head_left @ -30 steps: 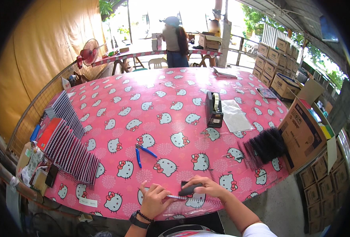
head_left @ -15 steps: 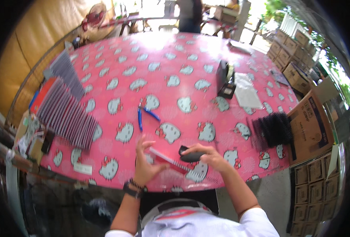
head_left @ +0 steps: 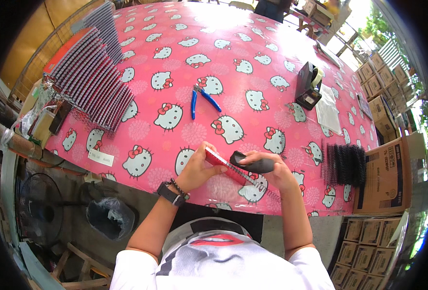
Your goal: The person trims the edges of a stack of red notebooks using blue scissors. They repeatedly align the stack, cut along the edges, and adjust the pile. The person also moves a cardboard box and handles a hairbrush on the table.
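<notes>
My left hand grips a thin red notebook by its left end, thumb on top. A wire-like spiral coil runs along the punched edge, and its loose end sticks out past the right end. In my right hand is a black, rounded hand-held tool, its tip against or just above the coil edge; contact is unclear. Beyond my hands lie blue-handled cutters, jaws pointing away and handles spread.
Stacked spiral-bound notebooks stand at the left. A black tape dispenser sits beside a clear plastic packet. Black coils lie by an open cardboard box on the right. A small white label is near the front-left edge.
The view has tilted downward and shifted. My left fingers, spread apart before, have closed round the notebook's end. The black tool stays in my right hand at the coil edge.
</notes>
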